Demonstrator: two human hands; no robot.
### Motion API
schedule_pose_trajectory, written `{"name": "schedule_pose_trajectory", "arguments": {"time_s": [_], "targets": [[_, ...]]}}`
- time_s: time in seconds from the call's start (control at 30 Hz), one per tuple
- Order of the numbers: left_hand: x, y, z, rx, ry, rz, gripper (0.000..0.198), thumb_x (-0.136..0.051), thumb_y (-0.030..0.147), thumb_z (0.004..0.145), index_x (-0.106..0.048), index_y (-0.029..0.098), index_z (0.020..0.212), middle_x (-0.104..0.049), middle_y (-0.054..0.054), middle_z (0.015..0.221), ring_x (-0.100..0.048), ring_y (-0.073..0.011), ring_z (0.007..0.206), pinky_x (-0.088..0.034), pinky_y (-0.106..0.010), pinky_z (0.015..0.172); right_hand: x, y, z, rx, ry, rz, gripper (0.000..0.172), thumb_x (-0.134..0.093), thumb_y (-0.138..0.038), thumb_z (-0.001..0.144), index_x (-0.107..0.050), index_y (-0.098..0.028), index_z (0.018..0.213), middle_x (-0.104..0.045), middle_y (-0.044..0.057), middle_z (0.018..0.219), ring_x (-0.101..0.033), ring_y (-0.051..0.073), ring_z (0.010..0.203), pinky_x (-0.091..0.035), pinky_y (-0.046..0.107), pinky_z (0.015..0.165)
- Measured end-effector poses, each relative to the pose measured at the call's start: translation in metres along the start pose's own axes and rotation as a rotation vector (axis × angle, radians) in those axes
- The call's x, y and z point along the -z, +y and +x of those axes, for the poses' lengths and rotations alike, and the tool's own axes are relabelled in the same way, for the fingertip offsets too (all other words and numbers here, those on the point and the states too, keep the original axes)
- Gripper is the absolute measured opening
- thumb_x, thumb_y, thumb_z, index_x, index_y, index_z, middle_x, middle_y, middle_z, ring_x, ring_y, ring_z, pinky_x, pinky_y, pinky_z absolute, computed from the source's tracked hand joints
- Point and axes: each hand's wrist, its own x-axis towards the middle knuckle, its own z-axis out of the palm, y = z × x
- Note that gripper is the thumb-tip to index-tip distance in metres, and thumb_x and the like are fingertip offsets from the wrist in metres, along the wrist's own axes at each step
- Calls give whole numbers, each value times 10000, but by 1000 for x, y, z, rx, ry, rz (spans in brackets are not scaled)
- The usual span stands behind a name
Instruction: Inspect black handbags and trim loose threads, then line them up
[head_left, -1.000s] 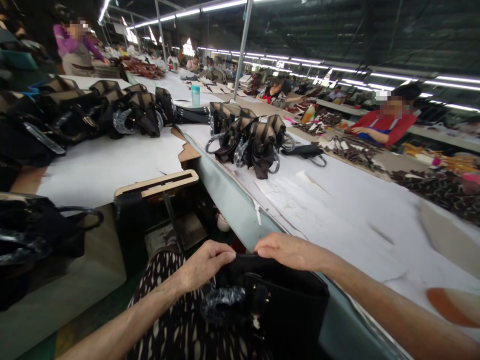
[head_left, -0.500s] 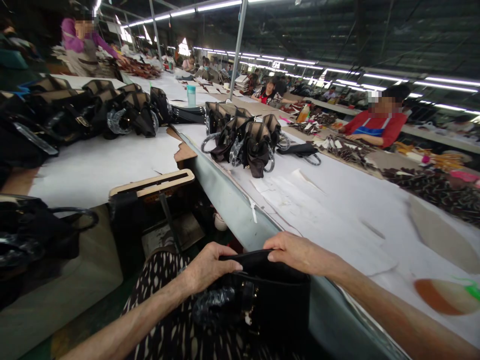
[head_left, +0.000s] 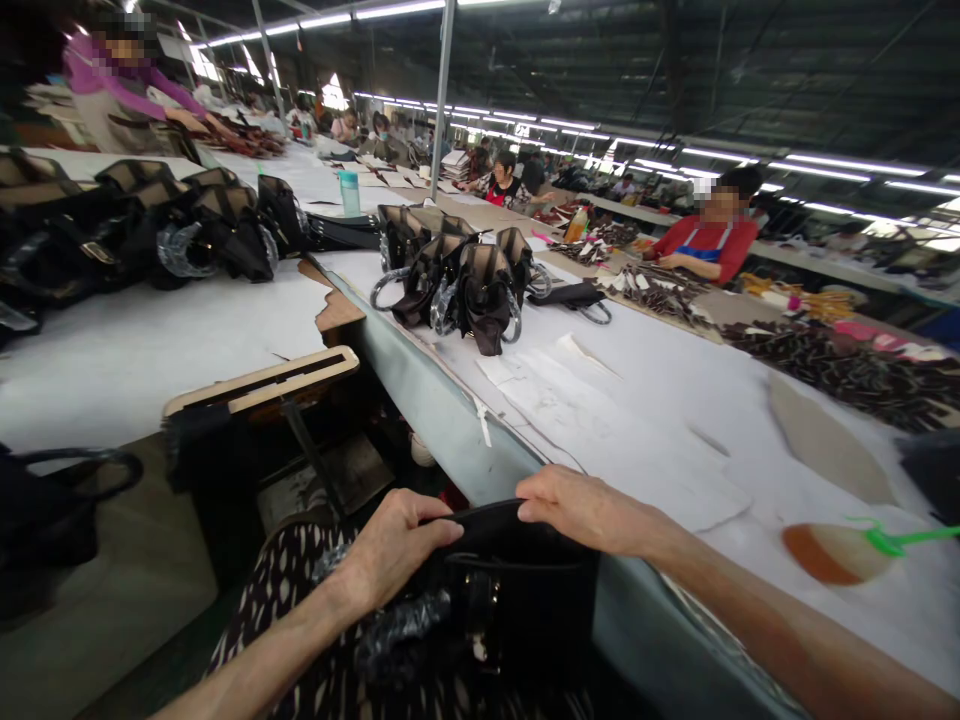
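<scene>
A black handbag point(head_left: 517, 600) rests on my lap against the edge of the long white table point(head_left: 660, 420). My left hand point(head_left: 390, 550) is closed on the bag's top rim at its left side. My right hand point(head_left: 585, 510) is closed on the same rim at its right side. Gold hardware and a plastic-wrapped handle point(head_left: 405, 620) show on the bag's front, below my left hand.
A cluster of brown-and-black handbags point(head_left: 457, 280) stands on the table ahead, more bags point(head_left: 150, 225) on the left table. A wooden slotted frame point(head_left: 262, 380) juts between the tables. An orange dish point(head_left: 832, 550) lies at right. A person in red point(head_left: 705, 245) works across the table.
The view has swung to the right, so everything has shifted left in the frame. Both hands keep their grip on the bag's rim, which has turned slightly on my lap.
</scene>
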Motion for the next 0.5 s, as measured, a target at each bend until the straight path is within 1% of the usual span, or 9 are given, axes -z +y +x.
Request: {"name": "schedule_pose_trajectory", "arguments": {"time_s": [0.1, 0.17, 0.27, 0.33, 0.4, 0.5], "targets": [[5, 15, -6, -7, 53, 15, 252, -475, 297, 754, -571, 136, 585, -456, 40, 509, -375, -78, 479, -251, -189, 445, 8, -4, -7, -14, 109, 74, 288, -420, -346, 841, -461, -179, 609, -460, -31, 605, -434, 111, 574, -327, 232, 538], [11, 24, -12, -4, 89, 31, 268, -471, 318, 762, -584, 136, 600, -486, 34, 526, -392, -82, 488, -261, -188, 446, 14, -8, -9, -15, 161, 202, 308, -393, -394, 857, -527, -179, 681, -497, -20, 635, -454, 123, 601, -348, 237, 554], [20, 32, -22, 1, 140, 70, 299, -463, 339, 773, -590, 133, 598, -504, 27, 526, -405, -87, 490, -267, -189, 446, 17, -11, -13, -47, 184, 426, 367, -370, -459, 858, -590, -170, 803, -565, 9, 722, -503, 146, 677, -387, 247, 599], [23, 34, -28, -4, 167, 85, 308, -455, 338, 778, -600, 131, 602, -514, 22, 526, -415, -92, 489, -275, -192, 450, 15, -13, -15, -76, 191, 505, 401, -364, -487, 852, -604, -166, 828, -587, 20, 749, -521, 156, 711, -401, 251, 614], [24, 33, -32, -10, 186, 97, 315, -446, 336, 781, -615, 129, 614, -528, 16, 528, -430, -98, 491, -282, -197, 453, 9, -17, -18, -78, 208, 489, 395, -382, -489, 844, -608, -167, 812, -596, 19, 738, -523, 157, 707, -399, 251, 614], [22, 33, -35, -11, 202, 104, 320, -442, 339, 779, -625, 124, 630, -550, 10, 541, -458, -109, 502, -297, -201, 459, -3, -28, -22, -64, 294, 320, 320, -440, -455, 824, -585, -181, 744, -587, 6, 690, -504, 150, 654, -366, 250, 581]]}}
